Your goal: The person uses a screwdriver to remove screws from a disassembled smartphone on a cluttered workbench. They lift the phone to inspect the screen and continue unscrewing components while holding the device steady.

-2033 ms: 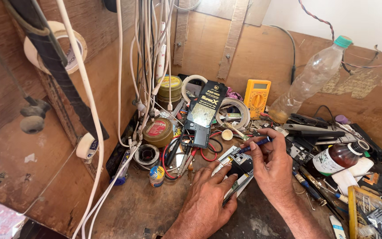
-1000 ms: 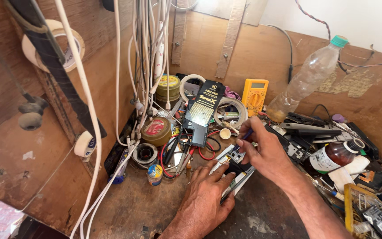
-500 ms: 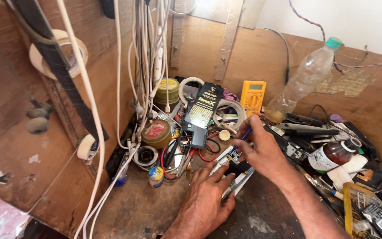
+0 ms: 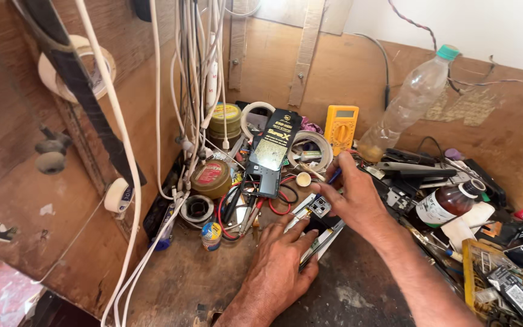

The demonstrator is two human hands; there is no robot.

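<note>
My left hand lies flat on a dark slim device on the wooden bench, pressing it down near its edge. Just above it, my right hand pinches a thin blue-handled tool whose tip is hidden behind the fingers. A small grey square part sits on the device between the two hands. Silver tweezers lie beside my left fingertips.
A black flat pack, yellow multimeter, round tins, tape rolls and red wires crowd the back corner. A plastic bottle leans on the wall. A brown bottle and scattered parts lie right. White cables hang left.
My right hand has shifted slightly left and up with the blue tool, closer over the small grey part. My left hand has stayed on the dark device.
</note>
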